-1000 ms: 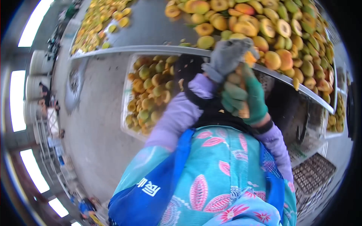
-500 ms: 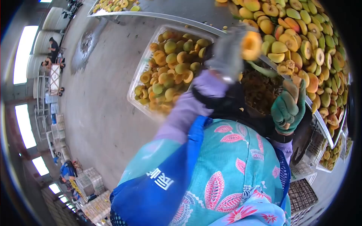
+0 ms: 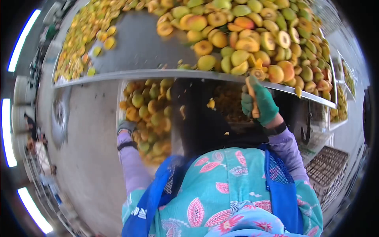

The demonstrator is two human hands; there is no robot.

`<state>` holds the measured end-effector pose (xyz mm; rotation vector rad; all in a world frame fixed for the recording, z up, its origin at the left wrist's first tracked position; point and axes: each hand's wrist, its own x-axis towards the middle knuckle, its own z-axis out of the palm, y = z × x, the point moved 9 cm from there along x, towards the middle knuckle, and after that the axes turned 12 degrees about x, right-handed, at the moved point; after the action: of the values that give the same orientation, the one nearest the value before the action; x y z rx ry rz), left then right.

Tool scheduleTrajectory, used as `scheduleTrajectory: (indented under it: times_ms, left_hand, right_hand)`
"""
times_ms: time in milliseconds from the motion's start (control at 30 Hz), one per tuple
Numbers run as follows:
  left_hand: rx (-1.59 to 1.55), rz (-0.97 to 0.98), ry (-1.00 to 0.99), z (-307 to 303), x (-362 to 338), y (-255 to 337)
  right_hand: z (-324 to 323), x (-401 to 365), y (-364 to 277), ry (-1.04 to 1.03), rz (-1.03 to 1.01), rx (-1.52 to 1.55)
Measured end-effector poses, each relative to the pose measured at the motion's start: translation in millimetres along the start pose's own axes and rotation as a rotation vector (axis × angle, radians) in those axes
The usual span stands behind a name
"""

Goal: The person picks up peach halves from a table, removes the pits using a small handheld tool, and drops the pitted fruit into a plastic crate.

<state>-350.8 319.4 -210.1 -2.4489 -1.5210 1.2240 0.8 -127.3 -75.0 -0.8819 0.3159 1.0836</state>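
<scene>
My right hand [image 3: 261, 102], in a green glove, is wrapped round a tool's light wooden handle [image 3: 252, 96]. The tool's upper end is beside cut fruit at the table's front edge. My left hand [image 3: 127, 126], in a grey glove, is at the left side of the crate [image 3: 121, 91] of halved yellow-green fruit [image 3: 148, 112]. Its fingers are too small and blurred to tell what they do. A large heap of halved fruit [image 3: 246, 43] lies on the metal table [image 3: 138, 47] ahead.
Below the table, between dark-clad legs and my right hand, is a container of brown scraps [image 3: 227, 103]. Smaller cut pieces [image 3: 89, 27] cover the table's left end. Brown crates [image 3: 327, 166] stand at the right. A person [image 3: 30, 123] is far left.
The view has turned, showing more of the table. My left hand has moved from the table's edge down to the crate, and the fruit half near it no longer shows. My right hand still grips the handle.
</scene>
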Motion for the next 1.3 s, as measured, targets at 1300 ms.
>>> scheduleTrajectory:
  times_ms: [1300]
  left_hand:
    - [-1.593, 1.149, 0.241, -245, -266, 346]
  right_hand:
    - [68, -22, 18, -0.142, 0.120, 0.089]
